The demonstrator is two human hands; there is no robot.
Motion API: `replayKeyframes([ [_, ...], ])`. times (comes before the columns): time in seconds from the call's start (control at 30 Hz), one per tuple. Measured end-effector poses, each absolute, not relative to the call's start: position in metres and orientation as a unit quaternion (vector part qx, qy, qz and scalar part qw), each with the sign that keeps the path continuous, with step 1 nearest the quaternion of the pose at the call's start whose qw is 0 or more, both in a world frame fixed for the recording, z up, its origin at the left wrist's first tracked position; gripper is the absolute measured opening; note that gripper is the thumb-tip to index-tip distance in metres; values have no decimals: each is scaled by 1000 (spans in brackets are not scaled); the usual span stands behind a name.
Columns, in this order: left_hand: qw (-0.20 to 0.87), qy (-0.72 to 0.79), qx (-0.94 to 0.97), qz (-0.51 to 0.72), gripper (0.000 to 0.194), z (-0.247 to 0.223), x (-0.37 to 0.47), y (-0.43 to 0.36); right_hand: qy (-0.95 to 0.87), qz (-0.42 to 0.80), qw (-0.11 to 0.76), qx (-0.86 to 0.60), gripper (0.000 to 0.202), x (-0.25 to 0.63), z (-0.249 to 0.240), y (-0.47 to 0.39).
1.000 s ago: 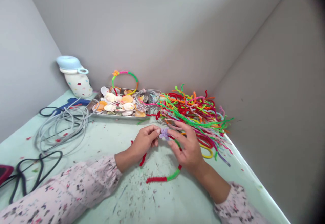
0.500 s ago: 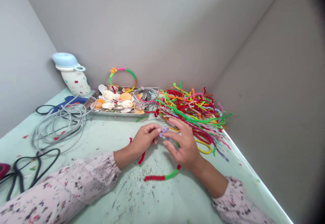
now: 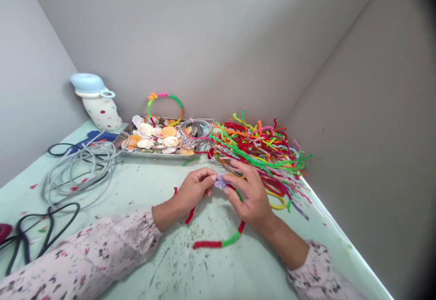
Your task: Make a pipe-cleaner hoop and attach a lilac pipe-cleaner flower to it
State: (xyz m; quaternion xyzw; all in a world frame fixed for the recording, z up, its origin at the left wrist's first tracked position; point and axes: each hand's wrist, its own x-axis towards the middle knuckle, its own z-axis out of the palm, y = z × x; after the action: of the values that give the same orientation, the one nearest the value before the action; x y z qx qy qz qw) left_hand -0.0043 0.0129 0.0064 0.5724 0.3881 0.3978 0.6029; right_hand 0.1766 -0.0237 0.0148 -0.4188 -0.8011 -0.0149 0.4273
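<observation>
A small purple pipe-cleaner flower (image 3: 221,180) is held up between both hands over the middle of the table. My left hand (image 3: 197,189) pinches its left edge between thumb and forefinger. From the other side, my right hand (image 3: 250,195) closes its thumb and forefinger around the right petals, the other fingers raised. A red and green pipe-cleaner strip (image 3: 231,240) curves beneath the right hand, its upper end running up behind the fingers toward the flower. Red bits of pipe cleaner (image 3: 190,215) show beside the left hand; whether they join the strip is hidden.
Behind the hands are a metal tray (image 3: 160,155) of shells, a multicoloured pipe-cleaner ring (image 3: 183,109) and a heap of pipe cleaners (image 3: 259,145). Grey cord (image 3: 81,168), a dark cable (image 3: 51,218), a blue tool (image 3: 98,135) and a lidded cup (image 3: 102,111) occupy the left.
The right thumb and forefinger have closed in on the flower, whose petals now show more openly. The left hand keeps its pinch. The view has shifted very slightly.
</observation>
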Motion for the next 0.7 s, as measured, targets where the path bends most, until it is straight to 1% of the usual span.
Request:
replayKeyframes([
  [0.07, 601, 389, 575, 396, 23, 6, -5, 13, -800, -11, 435, -413, 16, 177, 14, -24],
  [0.1, 600, 390, 576, 395, 22, 6, -5, 13, -796, -11, 441, -415, 16, 177, 14, -24],
  [0.2, 601, 391, 575, 394, 22, 6, -5, 13, -791, -17, 443, -422, 24, 177, 15, -24],
  [0.33, 600, 391, 576, 394, 22, 5, -5, 13, -800, -14, 443, -406, 17, 177, 15, -24],
  [0.47, 601, 384, 578, 397, 22, 4, -5, 14, -803, -17, 431, -411, 28, 177, 13, -23],
  [0.6, 605, 383, 574, 398, 22, 4, -5, 14, -830, 0, 404, -385, 20, 177, 12, -24],
  [0.7, 607, 390, 568, 396, 22, 4, -5, 14, -819, -8, 421, -388, 15, 178, 15, -25],
])
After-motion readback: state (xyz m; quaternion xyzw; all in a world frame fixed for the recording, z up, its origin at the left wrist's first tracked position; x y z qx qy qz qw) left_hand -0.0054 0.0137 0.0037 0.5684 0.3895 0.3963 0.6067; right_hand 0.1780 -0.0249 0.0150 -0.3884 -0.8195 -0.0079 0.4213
